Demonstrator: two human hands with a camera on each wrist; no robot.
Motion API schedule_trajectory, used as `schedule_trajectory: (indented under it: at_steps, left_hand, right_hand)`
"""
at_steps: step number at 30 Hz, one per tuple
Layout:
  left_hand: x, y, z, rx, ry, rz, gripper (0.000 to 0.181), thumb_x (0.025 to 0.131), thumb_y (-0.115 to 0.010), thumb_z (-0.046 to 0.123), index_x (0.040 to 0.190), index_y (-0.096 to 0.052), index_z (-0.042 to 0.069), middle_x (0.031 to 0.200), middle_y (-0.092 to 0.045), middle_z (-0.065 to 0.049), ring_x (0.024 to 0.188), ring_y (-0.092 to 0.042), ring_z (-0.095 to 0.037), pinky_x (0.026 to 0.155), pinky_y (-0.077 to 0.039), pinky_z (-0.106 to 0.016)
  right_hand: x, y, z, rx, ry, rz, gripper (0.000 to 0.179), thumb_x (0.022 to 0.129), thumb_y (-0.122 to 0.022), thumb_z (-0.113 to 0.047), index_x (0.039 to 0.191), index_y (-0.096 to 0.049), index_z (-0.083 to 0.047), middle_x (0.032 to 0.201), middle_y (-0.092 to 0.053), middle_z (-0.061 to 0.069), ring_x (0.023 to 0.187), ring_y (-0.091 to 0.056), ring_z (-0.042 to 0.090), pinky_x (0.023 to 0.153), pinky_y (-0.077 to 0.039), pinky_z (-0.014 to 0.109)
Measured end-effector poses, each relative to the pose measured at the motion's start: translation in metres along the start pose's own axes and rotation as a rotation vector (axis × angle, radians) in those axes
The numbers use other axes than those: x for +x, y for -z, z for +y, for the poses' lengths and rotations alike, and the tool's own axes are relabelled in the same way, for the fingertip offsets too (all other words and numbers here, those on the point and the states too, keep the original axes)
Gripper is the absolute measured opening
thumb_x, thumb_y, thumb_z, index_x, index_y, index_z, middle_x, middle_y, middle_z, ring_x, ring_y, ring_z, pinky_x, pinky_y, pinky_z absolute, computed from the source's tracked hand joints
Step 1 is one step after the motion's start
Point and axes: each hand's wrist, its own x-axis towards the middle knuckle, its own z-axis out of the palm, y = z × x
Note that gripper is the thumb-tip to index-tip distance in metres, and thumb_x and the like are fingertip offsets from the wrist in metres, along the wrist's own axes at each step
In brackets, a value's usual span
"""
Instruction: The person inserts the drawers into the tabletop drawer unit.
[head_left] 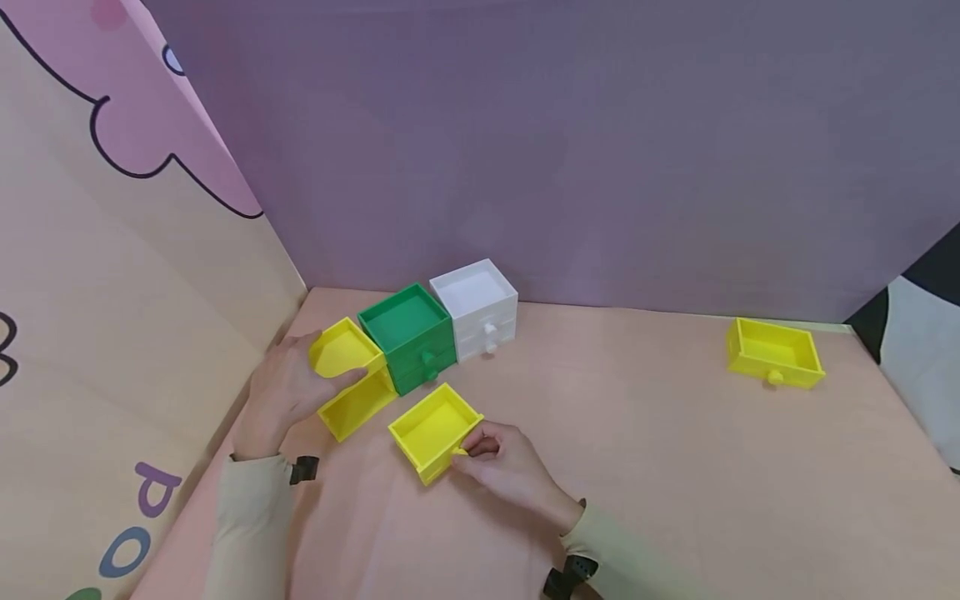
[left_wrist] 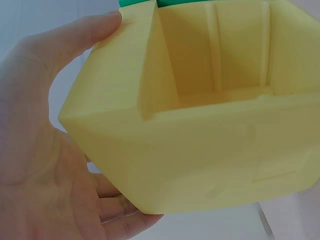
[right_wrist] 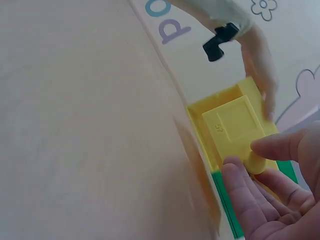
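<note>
My left hand (head_left: 288,387) grips a yellow toy drawer cabinet (head_left: 345,346) by its top and side. The cabinet's front is an open hollow, which also shows in the left wrist view, with the thumb along the cabinet's (left_wrist: 200,155) edge. In front of it, my right hand (head_left: 517,467) pinches the round knob (right_wrist: 256,162) of a small yellow drawer (head_left: 435,429). That drawer is out of the cabinet, its tray facing up, and nothing lies in it. In the right wrist view the drawer's underside (right_wrist: 232,120) overlaps the cabinet.
A green drawer cabinet (head_left: 405,321) stands right beside the yellow one, and a white drawer cabinet (head_left: 476,292) beyond it. Another yellow drawer (head_left: 776,350) sits at the far right of the pink tabletop (head_left: 637,467). A grey-purple wall (head_left: 555,150) rises behind.
</note>
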Motion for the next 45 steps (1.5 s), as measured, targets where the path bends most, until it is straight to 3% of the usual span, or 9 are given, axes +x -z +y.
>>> schedule_trajectory:
  at_steps: [9,17,29,45]
  left_hand:
    - [0.0,-0.002,0.003,-0.008,0.002,-0.018,0.1,0.09,-0.071,0.067,0.156,-0.046,-0.004,0.142,-0.06,-0.03,0.117,-0.059,-0.044,0.097,-0.056,-0.063]
    - [-0.002,-0.001,0.001,0.001,0.03,-0.016,0.102,0.09,-0.071,0.067,0.157,-0.043,-0.004,0.143,-0.059,-0.03,0.115,-0.058,-0.044,0.096,-0.056,-0.061]
    - [-0.002,-0.001,0.0,-0.001,0.029,-0.02,0.105,0.09,-0.069,0.07,0.158,-0.042,-0.004,0.149,-0.056,-0.032,0.121,-0.057,-0.046,0.099,-0.054,-0.062]
    - [-0.002,-0.001,0.001,0.005,0.026,-0.006,0.103,0.089,-0.069,0.071,0.157,-0.045,-0.003,0.14,-0.062,-0.029,0.11,-0.059,-0.041,0.088,-0.056,-0.054]
  right_hand:
    - [0.014,-0.029,-0.005,-0.027,0.017,-0.035,0.016,0.091,-0.084,-0.021,0.095,-0.072,-0.01,0.095,-0.072,0.0,0.085,-0.065,0.016,0.072,-0.057,0.022]
    - [0.026,-0.044,-0.01,-0.046,-0.017,-0.045,0.015,0.091,-0.083,-0.026,0.096,-0.073,-0.015,0.096,-0.072,-0.003,0.091,-0.064,0.015,0.084,-0.056,0.029]
    - [0.039,-0.063,-0.016,-0.035,0.008,-0.039,0.016,0.09,-0.084,-0.024,0.092,-0.073,-0.013,0.09,-0.072,-0.003,0.084,-0.064,0.012,0.082,-0.055,0.026]
    - [0.044,-0.073,-0.013,0.028,0.056,-0.028,0.013,0.09,-0.084,-0.02,0.091,-0.074,-0.012,0.089,-0.073,-0.002,0.082,-0.064,0.01,0.077,-0.054,0.02]
